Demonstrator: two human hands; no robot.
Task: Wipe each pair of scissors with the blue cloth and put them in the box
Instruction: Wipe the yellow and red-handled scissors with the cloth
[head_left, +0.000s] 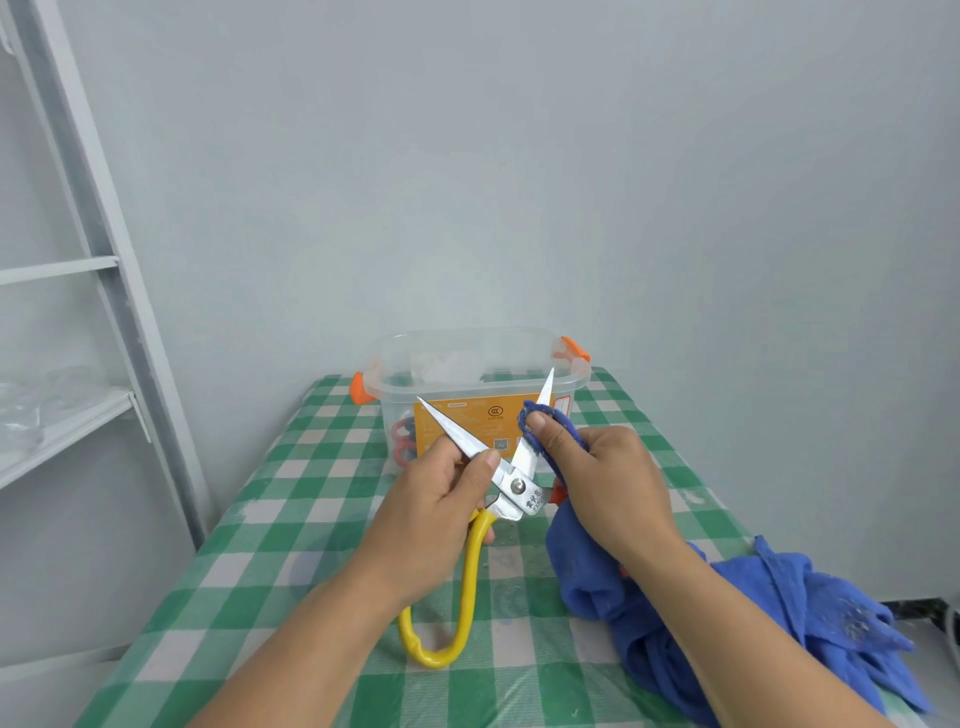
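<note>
Left hand (441, 499) is gripping the long steel scissors with a looped yellow plastic handle (517, 486) just below the pivot, thumb lying on the left blade. Blades are standing spread in a V, tips pointing away toward the wall. Right hand (597, 473) is pinching a fold of the crumpled blue cloth (779, 623) round the right blade, thumb on top; the blade tip is showing above the fold. The rest of the cloth is trailing under the right forearm and lying heaped by the table's near right edge. The scissors are being held in the air over the middle of the table. Clear plastic box with orange side latches (467, 358) is sitting open at the far edge, centred; red ring handles (402, 441) are showing through its wall. Table (291, 519) is wearing a glossy green-and-white checked cover. Plain pale grey wall (519, 156) is running behind; white metal shelving (104, 260) is standing to the left
</note>
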